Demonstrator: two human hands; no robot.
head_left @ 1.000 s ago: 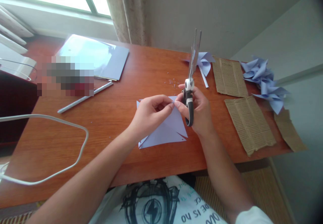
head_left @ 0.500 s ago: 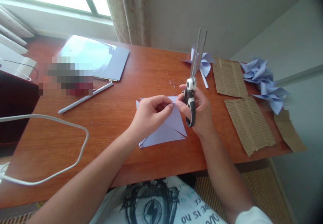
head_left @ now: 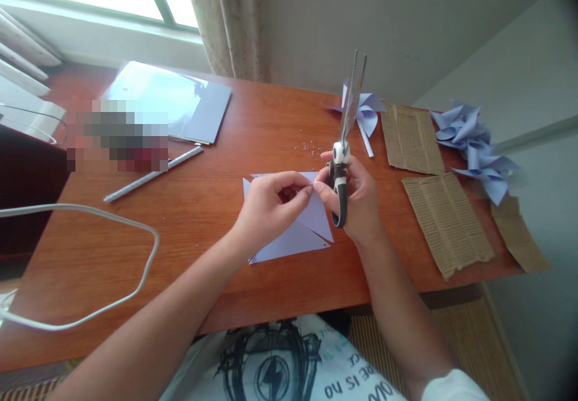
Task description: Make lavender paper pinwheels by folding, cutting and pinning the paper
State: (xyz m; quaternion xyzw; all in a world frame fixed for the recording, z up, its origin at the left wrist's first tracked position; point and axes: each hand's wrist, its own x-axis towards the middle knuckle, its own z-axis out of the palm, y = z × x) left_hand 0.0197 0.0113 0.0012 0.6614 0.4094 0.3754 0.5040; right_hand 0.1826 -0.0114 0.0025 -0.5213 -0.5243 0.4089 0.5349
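A pale blue paper square (head_left: 301,232) with cuts in from its corners lies on the wooden table (head_left: 217,166) in front of me. My left hand (head_left: 268,208) pinches a corner flap of it near the sheet's middle. My right hand (head_left: 354,199) holds black-and-white scissors (head_left: 344,148) upright, blades pointing up and slightly apart, while its fingertips meet the left fingers at the same flap.
Finished blue paper pinwheels sit at the back (head_left: 363,112) and off the table's right end (head_left: 474,145). Corrugated cardboard pieces (head_left: 447,220) lie at the right. A paper stick (head_left: 151,175), a blue folder (head_left: 171,100) and a white cable (head_left: 90,220) are at the left.
The scissors tilted a little and their blades opened slightly, then narrowed again. Both hands stay pinched at the paper's middle; the sheet shifted barely.
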